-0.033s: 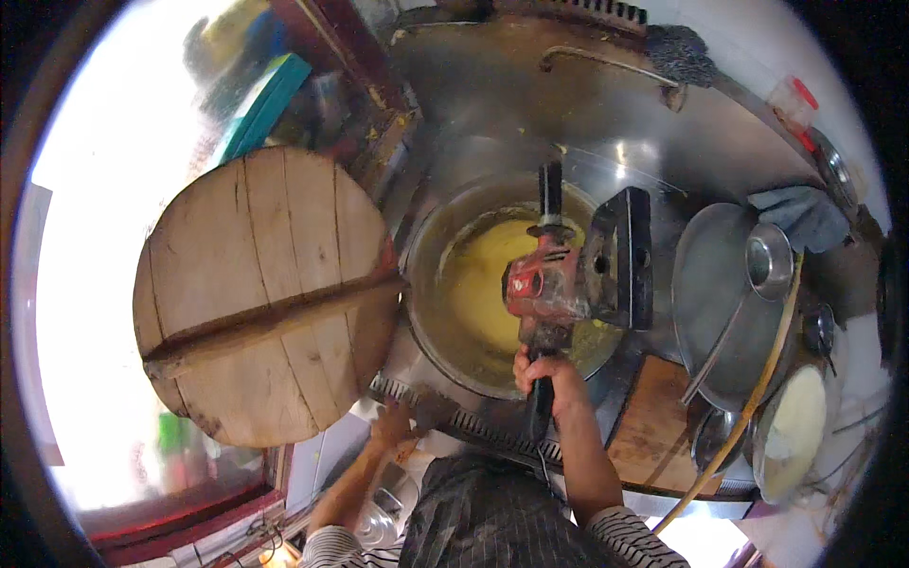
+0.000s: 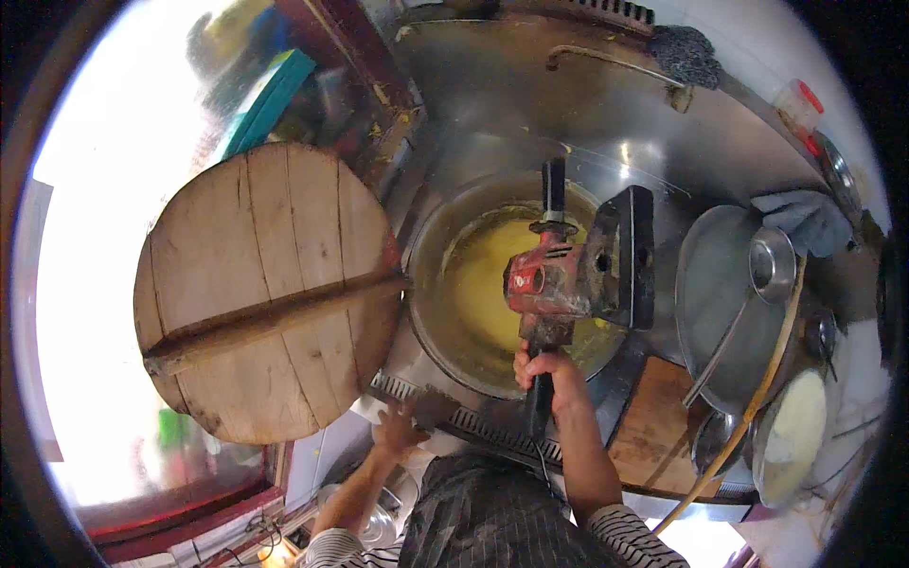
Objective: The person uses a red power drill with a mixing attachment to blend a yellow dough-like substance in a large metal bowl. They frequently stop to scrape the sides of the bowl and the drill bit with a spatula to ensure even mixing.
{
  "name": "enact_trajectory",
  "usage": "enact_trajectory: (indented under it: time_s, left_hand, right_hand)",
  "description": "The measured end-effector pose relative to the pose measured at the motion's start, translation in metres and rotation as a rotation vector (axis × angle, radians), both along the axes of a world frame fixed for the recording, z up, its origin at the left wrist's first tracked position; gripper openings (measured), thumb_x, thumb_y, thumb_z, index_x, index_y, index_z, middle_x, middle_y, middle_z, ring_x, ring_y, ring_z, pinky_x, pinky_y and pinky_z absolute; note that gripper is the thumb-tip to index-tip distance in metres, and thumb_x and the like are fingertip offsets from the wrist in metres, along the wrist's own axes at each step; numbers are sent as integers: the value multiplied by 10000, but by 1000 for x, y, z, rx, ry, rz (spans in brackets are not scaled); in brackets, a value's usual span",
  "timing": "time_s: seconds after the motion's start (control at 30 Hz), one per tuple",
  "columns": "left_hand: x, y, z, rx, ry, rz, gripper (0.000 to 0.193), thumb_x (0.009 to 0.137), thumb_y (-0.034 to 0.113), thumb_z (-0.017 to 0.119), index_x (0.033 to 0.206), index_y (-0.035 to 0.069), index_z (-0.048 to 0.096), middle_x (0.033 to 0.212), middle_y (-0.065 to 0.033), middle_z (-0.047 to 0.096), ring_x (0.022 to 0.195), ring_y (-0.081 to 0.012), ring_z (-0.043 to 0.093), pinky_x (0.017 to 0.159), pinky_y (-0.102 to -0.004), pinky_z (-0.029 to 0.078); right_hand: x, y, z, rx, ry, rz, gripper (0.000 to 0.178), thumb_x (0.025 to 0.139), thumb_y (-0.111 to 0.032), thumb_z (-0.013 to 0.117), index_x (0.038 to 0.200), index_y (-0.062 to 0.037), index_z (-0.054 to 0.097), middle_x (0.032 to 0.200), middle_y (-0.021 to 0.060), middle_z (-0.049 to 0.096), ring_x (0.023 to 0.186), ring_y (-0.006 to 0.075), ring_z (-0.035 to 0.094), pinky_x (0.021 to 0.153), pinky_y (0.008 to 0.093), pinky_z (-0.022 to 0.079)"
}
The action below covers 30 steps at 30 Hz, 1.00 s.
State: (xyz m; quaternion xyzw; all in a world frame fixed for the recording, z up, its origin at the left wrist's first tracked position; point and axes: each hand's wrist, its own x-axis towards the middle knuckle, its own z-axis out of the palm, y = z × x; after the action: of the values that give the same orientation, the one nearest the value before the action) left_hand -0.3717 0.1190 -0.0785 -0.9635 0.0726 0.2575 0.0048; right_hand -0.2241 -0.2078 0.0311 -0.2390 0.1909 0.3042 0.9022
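Note:
My right hand (image 2: 555, 377) grips the black rear handle of a red and black handheld power mixer (image 2: 544, 284). The mixer lies across a large round metal pot (image 2: 431, 327), its black side handle pointing away from me and a black rectangular frame on its right. Yellow thick liquid (image 2: 478, 275) fills the pot's lower part; whatever the tool drives is hidden beneath its body. At the slotted front edge of the stove top (image 2: 393, 383), my left hand (image 2: 400, 428) rests with its fingers apart and nothing visible in them. A dark brown patch lies beside it.
A round wooden lid (image 2: 256, 227) with a crossbar stands left of the pot. To the right are a wide pan (image 2: 710, 275), a metal ladle (image 2: 772, 265), a wooden board (image 2: 653, 426), a long yellowish stick (image 2: 757, 402) and a bowl of pale food (image 2: 795, 431). A bent tap (image 2: 615, 62) is behind.
My left hand has shifted slightly at the front edge, its fingers more spread. My right hand keeps its hold on the power mixer.

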Motion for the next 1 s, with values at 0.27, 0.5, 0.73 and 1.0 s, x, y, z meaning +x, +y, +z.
enact_trajectory:
  time_s: [0.27, 0.5, 0.73, 1.0]
  left_hand:
    - [-4, -34, 45, 84, 90, 232, 336, 826, 199, 515, 1072, -27, 478, 977, -189, 537, 914, -347, 497, 769, -458, 436]
    - [3, -12, 64, -463, 22, 352, 229, 852, 215, 497, 963, 14, 493, 878, -207, 564, 833, -414, 542, 672, -462, 445]
    - [47, -6, 60, -664, 3, -73, 410, 729, 58, 596, 1127, 60, 500, 885, -169, 588, 821, -338, 594, 687, -421, 483]
    - [111, -101, 106, -608, 146, -230, 339, 831, 145, 529, 1170, 139, 518, 1019, -148, 591, 890, -365, 583, 739, -445, 479]
  right_hand:
    - [20, -8, -15, -160, -67, -151, 321, 586, -16, 582, 898, -30, 508, 722, 70, 537, 555, 183, 497, 531, 287, 407]
    - [-5, -52, 10, -155, -113, -243, 350, 602, -19, 590, 936, -42, 486, 724, 56, 508, 547, 172, 465, 551, 277, 409]
    - [-45, -68, 36, 29, 17, -211, 332, 597, -5, 591, 912, -38, 492, 722, 61, 509, 551, 175, 458, 529, 286, 393]
    - [-41, -46, 43, -36, 48, -81, 317, 635, -17, 563, 944, -12, 490, 723, 55, 486, 582, 149, 449, 561, 271, 400]
